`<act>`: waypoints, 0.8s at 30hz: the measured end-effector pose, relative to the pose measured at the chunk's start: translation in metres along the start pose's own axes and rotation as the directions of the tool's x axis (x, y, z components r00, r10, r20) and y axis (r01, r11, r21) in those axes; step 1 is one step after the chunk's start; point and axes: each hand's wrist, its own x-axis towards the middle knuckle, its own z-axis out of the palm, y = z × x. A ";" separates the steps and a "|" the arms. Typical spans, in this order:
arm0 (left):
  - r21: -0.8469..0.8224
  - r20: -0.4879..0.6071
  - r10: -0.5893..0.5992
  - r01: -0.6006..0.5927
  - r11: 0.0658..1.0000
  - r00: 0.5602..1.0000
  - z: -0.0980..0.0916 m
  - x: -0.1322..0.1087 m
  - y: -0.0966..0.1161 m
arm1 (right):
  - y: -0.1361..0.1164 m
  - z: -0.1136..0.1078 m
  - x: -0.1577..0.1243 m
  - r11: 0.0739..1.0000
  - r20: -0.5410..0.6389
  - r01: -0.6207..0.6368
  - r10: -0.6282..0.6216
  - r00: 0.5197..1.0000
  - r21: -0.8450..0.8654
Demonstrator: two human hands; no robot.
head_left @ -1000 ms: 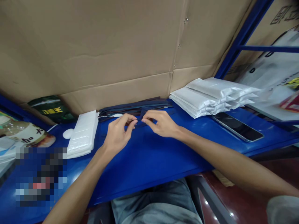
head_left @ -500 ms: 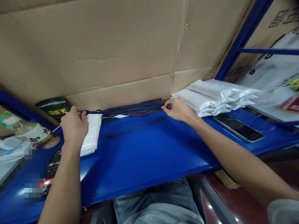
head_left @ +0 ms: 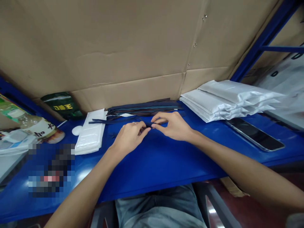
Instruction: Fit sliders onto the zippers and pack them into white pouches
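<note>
Both hands are close together over the middle of the blue table. My left hand (head_left: pixel 130 134) pinches a dark blue strip (head_left: pixel 99 121), whose loose ends stick out to the left over a white flat packet (head_left: pixel 91 133). Opposite it, my right hand (head_left: pixel 174 126) grips the same dark strip between thumb and fingers, and a short piece shows between the two hands. Behind them a bundle of long dark strips (head_left: pixel 142 107) lies along the cardboard. I cannot make out whether the held strip is single or doubled.
Stacked white packets (head_left: pixel 220 98) stand at the right behind a black phone (head_left: pixel 256 134). On the left are a drink bottle (head_left: pixel 40 126), a dark green pouch (head_left: pixel 61 106) and a pixelated dark object (head_left: pixel 53 172). A cardboard wall (head_left: pixel 118 47) closes off the back.
My hands have come together from far apart: the left moved right, the right moved slightly left and nearer. The dark strip has come away from the bundle in my hands.
</note>
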 end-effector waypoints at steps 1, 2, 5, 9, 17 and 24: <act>0.017 -0.010 0.010 -0.010 1.000 1.000 0.003 0.000 0.000 | -0.002 0.002 -0.001 1.000 0.013 0.004 -0.004 1.000 0.019; 0.033 -0.025 0.023 -0.022 0.999 0.999 0.005 0.000 -0.001 | -0.003 0.003 -0.001 0.999 0.026 0.004 -0.005 1.000 0.043; 0.041 -0.063 0.072 -0.069 0.997 0.995 0.008 0.000 -0.002 | -0.003 0.004 0.000 0.992 0.046 -0.015 0.009 0.999 0.126; 0.035 -0.092 0.103 -0.100 0.994 0.990 0.005 0.003 -0.002 | 0.003 -0.012 0.004 0.985 0.058 -0.080 0.072 0.996 0.151; 0.216 -0.092 -0.235 0.250 0.944 0.968 -0.057 -0.001 -0.071 | 0.039 -0.095 0.009 0.858 -0.145 -0.341 0.309 0.940 -0.384; 0.173 0.278 -0.418 0.383 0.907 0.865 -0.098 -0.021 -0.115 | 0.061 -0.123 0.008 0.571 -0.234 -0.482 0.454 0.860 -0.664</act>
